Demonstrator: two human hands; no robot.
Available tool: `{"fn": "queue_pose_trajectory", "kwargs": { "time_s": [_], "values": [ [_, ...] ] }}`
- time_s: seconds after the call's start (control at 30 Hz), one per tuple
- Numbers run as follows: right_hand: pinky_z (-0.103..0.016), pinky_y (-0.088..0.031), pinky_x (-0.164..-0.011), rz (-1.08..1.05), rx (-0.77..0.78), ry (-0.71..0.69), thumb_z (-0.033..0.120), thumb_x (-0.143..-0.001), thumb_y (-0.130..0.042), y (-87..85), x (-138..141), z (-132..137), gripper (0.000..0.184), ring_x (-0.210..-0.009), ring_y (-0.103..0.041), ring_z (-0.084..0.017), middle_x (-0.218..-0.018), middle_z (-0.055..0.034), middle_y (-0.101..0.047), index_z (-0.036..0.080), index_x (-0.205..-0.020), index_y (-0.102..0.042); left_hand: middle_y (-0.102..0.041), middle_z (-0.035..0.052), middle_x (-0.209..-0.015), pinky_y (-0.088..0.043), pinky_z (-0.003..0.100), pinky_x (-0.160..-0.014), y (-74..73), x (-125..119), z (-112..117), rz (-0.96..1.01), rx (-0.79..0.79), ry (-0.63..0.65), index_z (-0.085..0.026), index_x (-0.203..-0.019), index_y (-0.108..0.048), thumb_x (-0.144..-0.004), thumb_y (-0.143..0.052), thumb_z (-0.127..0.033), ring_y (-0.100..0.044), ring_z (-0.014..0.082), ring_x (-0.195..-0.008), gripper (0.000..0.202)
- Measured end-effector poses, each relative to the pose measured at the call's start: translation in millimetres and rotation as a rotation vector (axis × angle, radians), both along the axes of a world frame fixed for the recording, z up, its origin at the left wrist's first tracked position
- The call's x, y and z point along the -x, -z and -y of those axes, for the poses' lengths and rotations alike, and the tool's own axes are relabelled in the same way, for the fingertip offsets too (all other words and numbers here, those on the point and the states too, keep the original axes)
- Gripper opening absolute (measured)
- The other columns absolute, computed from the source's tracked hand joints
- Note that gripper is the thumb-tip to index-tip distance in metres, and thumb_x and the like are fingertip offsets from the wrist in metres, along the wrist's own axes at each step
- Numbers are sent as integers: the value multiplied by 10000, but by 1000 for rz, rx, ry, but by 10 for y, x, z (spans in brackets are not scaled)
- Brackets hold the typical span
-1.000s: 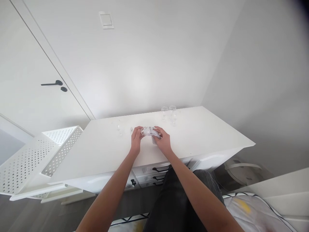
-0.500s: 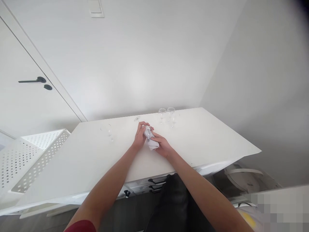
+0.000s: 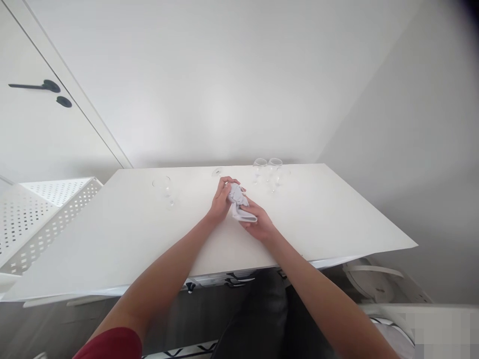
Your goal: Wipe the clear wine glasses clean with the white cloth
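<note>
My left hand [image 3: 221, 198] is closed around a wine glass, mostly hidden by fingers and cloth; a clear round foot [image 3: 217, 171] shows just beyond the fingertips. A crumpled light-grey cloth [image 3: 238, 195] is bunched between my hands, over the glass. My right hand [image 3: 258, 220] grips the cloth's lower end, with a folded loop hanging over the fingers. Both hands are above the middle of the white table [image 3: 307, 214].
Clear stemmed glasses [image 3: 275, 163] stand at the back, right of my hands. Another clear glass [image 3: 167, 187] is on the left. A perforated white panel [image 3: 48, 219] adjoins the table's left side. A round white object [image 3: 374, 284] sits below right. Drawers with dark handles [image 3: 239, 279] are under the front edge.
The view has tilted downward. My hands stay together; the cloth is bunched differently, covering more of the glass, and its loop hangs more open by the right hand.
</note>
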State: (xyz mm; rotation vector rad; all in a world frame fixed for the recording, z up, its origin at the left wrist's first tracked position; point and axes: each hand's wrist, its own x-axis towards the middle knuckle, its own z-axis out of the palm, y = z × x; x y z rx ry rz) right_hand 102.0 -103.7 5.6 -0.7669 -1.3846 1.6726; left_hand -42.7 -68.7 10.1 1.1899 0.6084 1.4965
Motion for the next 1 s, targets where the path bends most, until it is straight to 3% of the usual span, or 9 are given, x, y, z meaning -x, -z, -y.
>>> {"fn": "queue_pose_trajectory", "kwargs": {
  "time_s": [0.1, 0.23, 0.37, 0.43, 0.57, 0.67, 0.8, 0.9, 1.0],
  "values": [
    [-280, -469, -583, -32, -5, -32, 358, -900, -589, -56, 6, -7, 423, -682, -540, -166, -931, -45, -636, 256, -1310, -595, -620, 54, -1165, -578, 352, -827, -16, -3, -6, 28, 15, -8, -266, -1089, -504, -988, -542, -503, -700, 198, -971, 260],
    [-363, -525, -847, 453, -391, 108, 254, -884, -549, -5, -41, -178, 553, -1002, -619, -250, -1218, -81, -685, 255, -1437, -546, -628, 60, -1153, -573, 329, -790, 28, 8, -35, 24, 36, -38, -256, -1083, -516, -996, -523, -508, -696, 196, -957, 267],
    [-393, -502, -881, 811, -603, 161, 211, -853, -552, 125, -112, -348, 550, -1112, -600, -313, -1453, -122, -604, 227, -1400, -612, -651, 48, -1077, -557, 309, -769, 108, 11, -80, -39, 61, -59, -253, -1063, -538, -990, -543, -518, -677, 178, -909, 275],
    [-381, -508, -867, 715, -513, 157, 232, -855, -547, 155, -123, -379, 564, -1063, -616, -286, -1375, -98, -653, 252, -1416, -606, -652, 35, -988, -545, 294, -753, 145, 10, -109, -72, 77, -87, -246, -1036, -550, -980, -565, -521, -654, 163, -856, 281],
    [-329, -518, -719, 238, -125, 28, 343, -865, -573, 102, -158, -394, 580, -818, -622, -213, -1013, -70, -709, 194, -1425, -596, -611, 15, -924, -519, 266, -712, 180, 14, -147, -59, 65, -152, -244, -999, -550, -970, -588, -520, -595, 139, -791, 281],
    [-300, -504, -672, 61, -25, -83, 353, -841, -631, 65, -189, -425, 521, -767, -611, -190, -961, -74, -699, 152, -1321, -663, -586, 8, -924, -507, 257, -707, 171, 18, -150, -61, 64, -126, -252, -1020, -544, -974, -592, -508, -586, 137, -800, 265],
    [-341, -540, -871, 124, -207, -8, 305, -850, -637, 131, -124, -469, 486, -1033, -646, -226, -1135, -50, -708, 219, -1327, -675, -587, 4, -912, -512, 265, -727, 157, 13, -158, -24, 77, -129, -249, -1018, -535, -976, -597, -477, -607, 136, -795, 240],
    [-390, -483, -1063, 234, -409, 76, 266, -886, -601, 192, -66, -470, 458, -1265, -586, -249, -1213, -29, -703, 260, -1337, -679, -601, 14, -953, -528, 283, -763, 158, 10, -170, -2, 62, -125, -241, -1017, -535, -981, -590, -455, -641, 143, -832, 224],
    [-417, -463, -1109, 323, -472, 115, 235, -903, -570, 214, -56, -433, 524, -1291, -581, -257, -1270, -32, -693, 270, -1423, -615, -608, 19, -971, -534, 285, -771, 148, 10, -167, -8, 55, -128, -235, -1014, -539, -977, -594, -450, -650, 143, -846, 225]
  ]
}}
